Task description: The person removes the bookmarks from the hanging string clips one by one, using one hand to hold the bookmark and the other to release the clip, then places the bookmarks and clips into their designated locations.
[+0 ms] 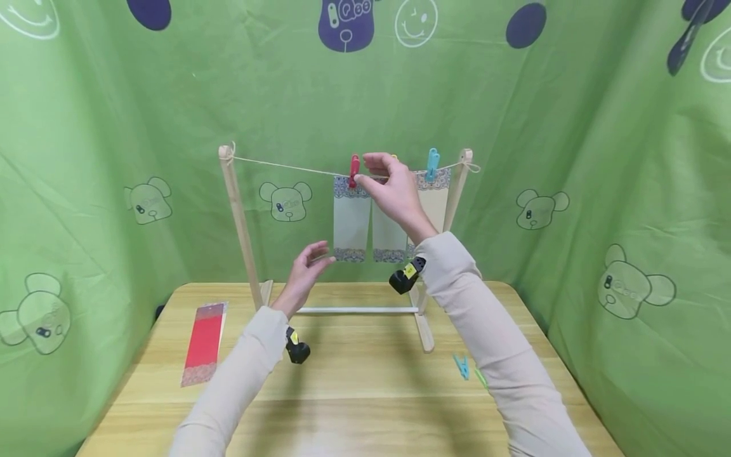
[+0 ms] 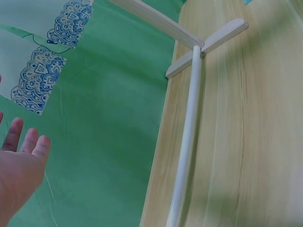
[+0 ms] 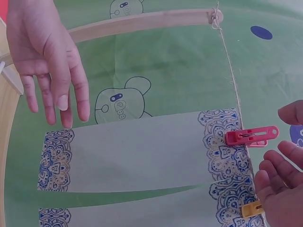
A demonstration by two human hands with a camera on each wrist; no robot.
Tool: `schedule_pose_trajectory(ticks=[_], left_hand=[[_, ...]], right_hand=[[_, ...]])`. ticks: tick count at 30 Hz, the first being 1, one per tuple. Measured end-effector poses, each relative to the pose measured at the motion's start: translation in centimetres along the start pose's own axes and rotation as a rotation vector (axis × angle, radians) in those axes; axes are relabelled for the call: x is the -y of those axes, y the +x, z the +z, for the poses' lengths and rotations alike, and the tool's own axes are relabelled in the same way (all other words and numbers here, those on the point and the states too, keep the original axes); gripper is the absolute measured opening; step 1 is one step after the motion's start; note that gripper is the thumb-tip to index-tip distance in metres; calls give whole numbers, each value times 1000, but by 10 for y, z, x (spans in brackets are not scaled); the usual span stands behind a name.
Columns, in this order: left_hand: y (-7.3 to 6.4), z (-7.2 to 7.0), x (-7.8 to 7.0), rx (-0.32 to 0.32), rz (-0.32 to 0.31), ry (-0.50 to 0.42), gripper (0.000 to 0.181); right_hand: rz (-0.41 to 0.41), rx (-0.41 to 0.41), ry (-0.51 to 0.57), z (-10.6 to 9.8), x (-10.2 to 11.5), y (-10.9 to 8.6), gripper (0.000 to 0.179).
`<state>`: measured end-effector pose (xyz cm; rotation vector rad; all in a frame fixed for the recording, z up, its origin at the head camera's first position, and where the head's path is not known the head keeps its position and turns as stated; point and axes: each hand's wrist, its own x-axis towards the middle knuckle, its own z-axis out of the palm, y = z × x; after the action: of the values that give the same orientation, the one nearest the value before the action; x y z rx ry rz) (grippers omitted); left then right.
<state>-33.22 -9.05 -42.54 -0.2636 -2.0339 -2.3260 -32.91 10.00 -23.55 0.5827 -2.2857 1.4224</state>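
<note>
A red clothespin [image 1: 355,170] clamps a pale card with blue patterned ends [image 1: 350,222] to a string [image 1: 285,166]. Beside that clothespin is my right hand [image 1: 394,190]; in the right wrist view a gap shows between its parted fingers and the pin. A second pale card [image 1: 389,236] hangs next to it under a yellow clothespin [image 3: 252,208], partly behind my right hand. On the right, a blue clothespin [image 1: 432,165] holds a cream card [image 1: 436,206]. My left hand [image 1: 305,276], fingers loosely extended, hovers left of the first card's lower edge, holding nothing.
Wooden posts [image 1: 238,222] carry the string, joined low down by a white bar [image 1: 360,310]. A red card [image 1: 202,343] lies at the table's left. Right of the frame lie a blue clothespin [image 1: 462,367] and a green one [image 1: 481,378]. Green curtain [image 1: 171,95] surrounds the table [image 1: 354,374].
</note>
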Motion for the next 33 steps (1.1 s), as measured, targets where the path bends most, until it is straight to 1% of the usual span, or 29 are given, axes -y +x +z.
schedule_pose_trajectory(ticks=[7,11,15,21,26,29,33], left_hand=[[2,2,3,13,1,-7,50],[3,3,3,3,1,5,49],[4,5,5,-10,-6,17,48],[4,4,8,-19,-7,30,45],[4,5,7,-9,-10,49,43],[4,5,7,-8,-9,55,41],[5,6,7,-3,-5,54,41]], right_hand=[[23,-12,-11,4,2,5,46],[23,-10,-38,6,2,8,47],[43,0,-54,9,3,10,49],[70,18,-31,12,2,13,52],[96,23,-27,12,3,14,53],[89,31,-34,12,4,15,51],[55,41,-48,12,4,16,44]])
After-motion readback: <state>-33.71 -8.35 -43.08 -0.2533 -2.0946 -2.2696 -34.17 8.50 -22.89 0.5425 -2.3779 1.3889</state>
